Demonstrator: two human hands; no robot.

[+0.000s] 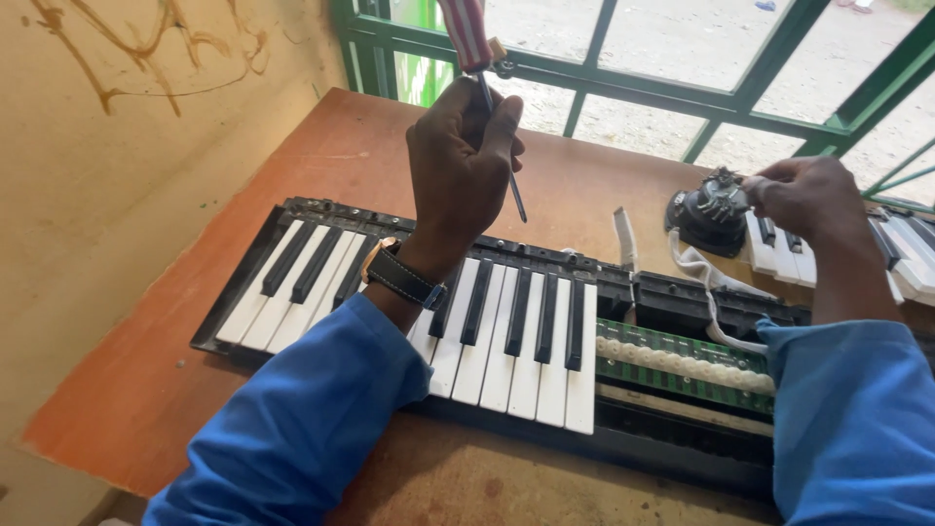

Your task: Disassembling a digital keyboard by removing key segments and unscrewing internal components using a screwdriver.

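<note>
Head view: left hand grips screwdriver; right hand pinches black speaker.

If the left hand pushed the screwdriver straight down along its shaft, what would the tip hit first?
Probably the black rear strip of the keyboard, behind the keys. The left hand holds the screwdriver tip-down above it, though depth is unclear.

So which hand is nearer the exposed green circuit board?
Right. The right hand is up by the black part, above the green circuit board; the left hand holds a screwdriver farther left.
</note>
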